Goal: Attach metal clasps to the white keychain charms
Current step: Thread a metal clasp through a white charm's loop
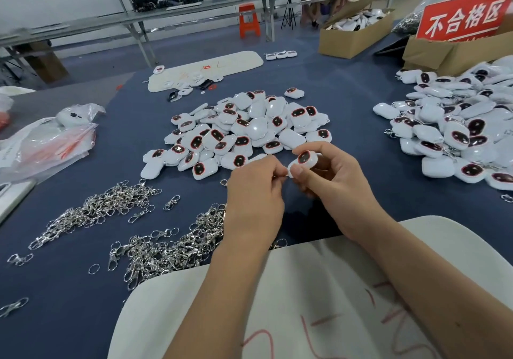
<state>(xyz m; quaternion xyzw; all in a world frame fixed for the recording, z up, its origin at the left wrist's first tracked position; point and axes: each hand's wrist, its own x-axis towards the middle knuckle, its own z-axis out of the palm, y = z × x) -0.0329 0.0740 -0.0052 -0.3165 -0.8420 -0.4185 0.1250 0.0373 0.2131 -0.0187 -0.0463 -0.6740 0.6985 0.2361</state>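
Above the table [347,92], both hands pinch one charm [305,160].

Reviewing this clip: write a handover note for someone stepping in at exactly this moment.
Right hand holds one white charm, dark window up. Left hand pinches at the charm's edge; any clasp in its fingers is hidden.
Loose metal clasps lie heaped near left on the blue table. Middle pile of charms appears unclasped. Right pile shows clasps on some charms, likely finished.
Left to do: finish this charm, then work through the middle pile.
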